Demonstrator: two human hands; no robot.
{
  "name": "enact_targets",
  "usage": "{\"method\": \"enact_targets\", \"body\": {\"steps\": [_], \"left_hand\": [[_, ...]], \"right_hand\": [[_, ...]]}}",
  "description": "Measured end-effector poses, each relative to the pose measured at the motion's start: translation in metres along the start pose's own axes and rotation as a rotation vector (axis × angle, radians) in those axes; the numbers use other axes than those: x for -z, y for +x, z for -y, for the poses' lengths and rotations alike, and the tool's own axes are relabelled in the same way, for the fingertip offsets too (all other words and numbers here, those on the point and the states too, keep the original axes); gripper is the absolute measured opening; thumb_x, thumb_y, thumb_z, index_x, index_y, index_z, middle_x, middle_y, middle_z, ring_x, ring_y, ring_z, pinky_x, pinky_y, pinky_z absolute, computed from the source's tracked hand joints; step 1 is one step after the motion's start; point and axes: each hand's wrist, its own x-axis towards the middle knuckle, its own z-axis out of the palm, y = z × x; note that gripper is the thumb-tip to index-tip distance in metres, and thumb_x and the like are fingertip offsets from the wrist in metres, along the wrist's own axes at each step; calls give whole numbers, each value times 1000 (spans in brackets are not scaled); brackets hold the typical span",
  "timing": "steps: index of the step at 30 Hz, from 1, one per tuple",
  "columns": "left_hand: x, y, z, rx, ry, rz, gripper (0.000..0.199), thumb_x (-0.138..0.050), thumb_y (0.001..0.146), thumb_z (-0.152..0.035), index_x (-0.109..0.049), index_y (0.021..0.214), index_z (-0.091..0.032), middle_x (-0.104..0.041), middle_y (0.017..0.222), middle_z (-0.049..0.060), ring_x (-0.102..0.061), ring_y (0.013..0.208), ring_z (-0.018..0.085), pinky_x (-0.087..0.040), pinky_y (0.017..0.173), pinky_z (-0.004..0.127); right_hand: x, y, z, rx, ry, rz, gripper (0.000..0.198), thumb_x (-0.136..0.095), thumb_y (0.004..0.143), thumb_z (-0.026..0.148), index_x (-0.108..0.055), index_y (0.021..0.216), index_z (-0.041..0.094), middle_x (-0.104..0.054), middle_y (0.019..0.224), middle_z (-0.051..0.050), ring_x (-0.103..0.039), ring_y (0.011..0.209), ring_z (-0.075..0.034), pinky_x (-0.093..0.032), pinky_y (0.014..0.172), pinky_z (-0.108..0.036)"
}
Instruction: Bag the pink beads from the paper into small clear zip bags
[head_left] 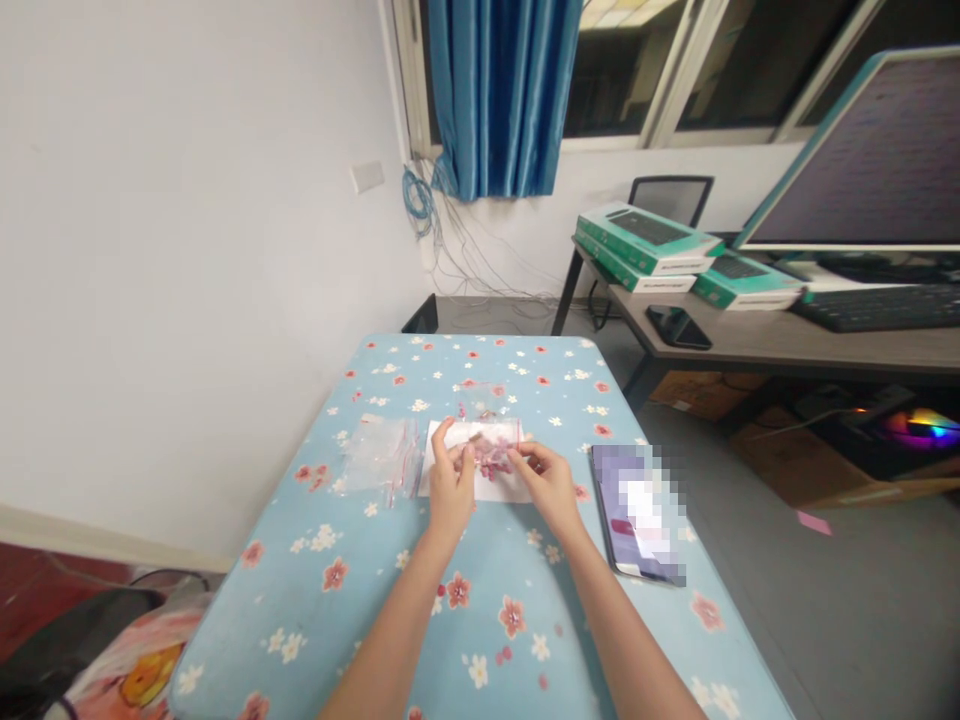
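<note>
My left hand (452,480) and my right hand (544,480) hold a small clear zip bag (491,436) between them, fingers closed at its two sides. Small reddish pieces show in or under the bag; I cannot tell which. Beneath it lies a sheet of white paper (442,488) on the flowered tablecloth. To the left, several flat clear zip bags (379,455) with red seal lines are piled. Just beyond the paper lies another clear bag (480,400) with some small reddish bits in it.
A tablet (637,520) with a lit screen, partly pixelated, lies at the table's right side. A white wall (187,250) borders the left. Beyond to the right, a desk (787,345) carries green keyboard boxes (652,240), a phone (679,327), a keyboard (892,307) and a monitor (870,160).
</note>
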Motion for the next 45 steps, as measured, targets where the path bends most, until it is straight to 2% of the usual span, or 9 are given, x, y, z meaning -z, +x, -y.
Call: {"method": "enact_targets", "body": {"steps": [2,5,10,16,21,25,37,45], "left_hand": [[2,0,-1,-115,140,14,27,-43,89,-25,-49,114,-22,-68,90,4,-65,77,15,-50,71,28],[3,0,-3,-245,199,81,20,-44,87,-19,-62,95,-20,-67,99,6,-61,95,17,-48,84,31],[-3,-3,-4,-182,112,144,14,-58,79,-21,-65,91,-20,-64,98,6,-61,92,17,-54,68,24],[-2,-2,-2,-184,121,103,8,-60,79,-23,-66,83,-19,-63,89,5,-62,88,16,-53,68,25],[-1,-1,-4,-218,179,73,7,-59,79,-22,-65,82,-18,-65,88,4,-61,86,16,-51,77,28],[0,-1,-5,-240,216,75,7,-57,80,-20,-64,82,-18,-65,87,5,-61,86,16,-49,77,28],[1,-2,-3,-341,345,111,9,-53,82,-17,-62,81,-19,-64,84,3,-60,83,15,-47,76,27],[-2,-5,-6,-345,409,96,9,-50,83,-15,-56,78,-19,-60,85,3,-58,81,15,-46,75,26]], "right_hand": [[-2,-4,4,30,-83,-40,29,-60,76,41,-68,84,15,-61,64,-1,-41,48,-10,-34,48,-24],[-5,-9,8,135,-212,-83,26,-59,79,40,-67,85,16,-61,65,-1,-40,47,-10,-36,50,-24],[-7,-14,9,340,-358,-21,20,-52,85,32,-66,89,18,-63,70,-2,-48,53,-12,-39,54,-25],[-8,-15,11,452,-455,7,18,-50,87,28,-65,93,18,-64,73,-3,-54,62,-14,-41,59,-26],[-6,-16,20,437,-434,68,18,-49,87,25,-64,93,18,-63,73,-3,-54,62,-14,-41,58,-25],[-5,-17,24,400,-392,101,20,-46,88,25,-64,93,19,-63,74,-3,-53,61,-13,-41,58,-25],[-5,-17,21,347,-405,94,19,-46,87,27,-61,78,19,-58,68,-1,-49,57,-12,-37,57,-24],[-8,-18,22,351,-450,69,17,-46,86,25,-57,74,19,-56,67,0,-48,58,-12,-36,58,-23]]}}
